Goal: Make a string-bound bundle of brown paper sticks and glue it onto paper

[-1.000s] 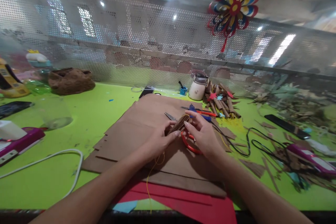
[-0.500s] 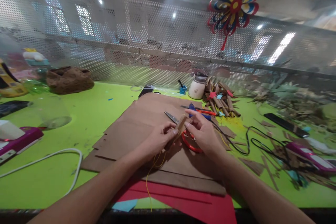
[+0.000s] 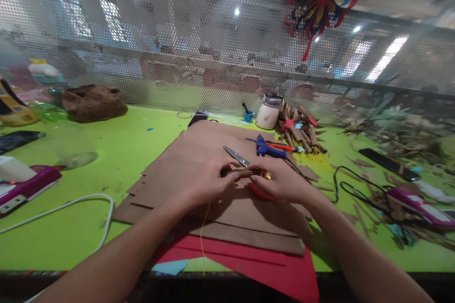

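Observation:
My left hand (image 3: 209, 182) and my right hand (image 3: 280, 181) meet over a stack of brown cardboard sheets (image 3: 185, 170). Between their fingertips they pinch a small folded brown cardboard piece (image 3: 237, 173), now lying nearly level. A thin yellow thread (image 3: 202, 232) hangs from under my left hand toward the table's near edge. Red-handled scissors (image 3: 261, 193) lie partly hidden under my right hand, their metal blades (image 3: 235, 155) pointing away. A blue glue gun (image 3: 268, 148) rests just beyond my hands.
Red paper (image 3: 270, 270) lies under the cardboard at the near edge of the green table (image 3: 117, 151). Rolled cardboard tubes (image 3: 300, 135) and a white jar (image 3: 267, 112) stand behind. Black cables (image 3: 350, 194) and scraps crowd the right; a white cable (image 3: 71, 206) and a pink device (image 3: 26, 187) lie left.
The cardboard piece has turned from tilted up to nearly flat between both hands. My hands have drawn closer together and lowered. The view has shifted slightly.

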Available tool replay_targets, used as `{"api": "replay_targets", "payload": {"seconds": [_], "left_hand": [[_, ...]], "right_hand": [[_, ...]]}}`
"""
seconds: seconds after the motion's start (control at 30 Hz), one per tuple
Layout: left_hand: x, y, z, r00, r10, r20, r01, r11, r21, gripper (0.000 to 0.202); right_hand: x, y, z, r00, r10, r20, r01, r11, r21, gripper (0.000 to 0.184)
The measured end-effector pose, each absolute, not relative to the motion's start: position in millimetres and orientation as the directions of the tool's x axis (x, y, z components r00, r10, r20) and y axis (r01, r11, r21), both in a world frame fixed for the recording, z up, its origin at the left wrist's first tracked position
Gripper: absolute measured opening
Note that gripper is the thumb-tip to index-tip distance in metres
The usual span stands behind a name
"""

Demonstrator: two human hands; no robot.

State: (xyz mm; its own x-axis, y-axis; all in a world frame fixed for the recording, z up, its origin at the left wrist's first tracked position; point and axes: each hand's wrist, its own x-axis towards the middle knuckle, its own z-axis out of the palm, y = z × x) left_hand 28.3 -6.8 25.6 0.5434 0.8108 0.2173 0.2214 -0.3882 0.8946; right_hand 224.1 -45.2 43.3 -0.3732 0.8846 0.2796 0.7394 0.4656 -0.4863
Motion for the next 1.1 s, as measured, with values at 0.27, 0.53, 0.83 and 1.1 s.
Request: {"api": "replay_targets", "payload": {"seconds": [0.27, 0.53, 0.83, 1.1], "left_hand": [[10.7, 6.5, 46.0, -0.029, 0.930, 0.367, 0.233, -0.351, 0.907, 0.037], [0.0, 29.5, 35.8, -0.115, 0.958, 0.263, 0.009, -0.264, 0.965, 0.031], [20.6, -0.4, 43.4, 0.202, 0.964, 0.171, -0.041, -0.166, 0.985, 0.016], [28.2, -24.4, 42.4, 0.072, 0.904, 0.420, 0.098, -0.426, 0.899, 0.013]], "right_hand": [[222.3, -33.4, 25.2, -0.032, 0.984, 0.178, 0.330, 0.178, -0.927, 0.017], [211.0, -31.8, 20.8, 0.058, 0.998, 0.024, -0.248, 0.037, -0.968, 0.031], [191.6, -37.7, 10.3, 0.096, 0.994, 0.050, -0.280, 0.075, -0.957, 0.029], [174.4, -49.6, 14.9, 0.129, 0.991, 0.021, -0.145, 0.040, -0.989, 0.035]]}}
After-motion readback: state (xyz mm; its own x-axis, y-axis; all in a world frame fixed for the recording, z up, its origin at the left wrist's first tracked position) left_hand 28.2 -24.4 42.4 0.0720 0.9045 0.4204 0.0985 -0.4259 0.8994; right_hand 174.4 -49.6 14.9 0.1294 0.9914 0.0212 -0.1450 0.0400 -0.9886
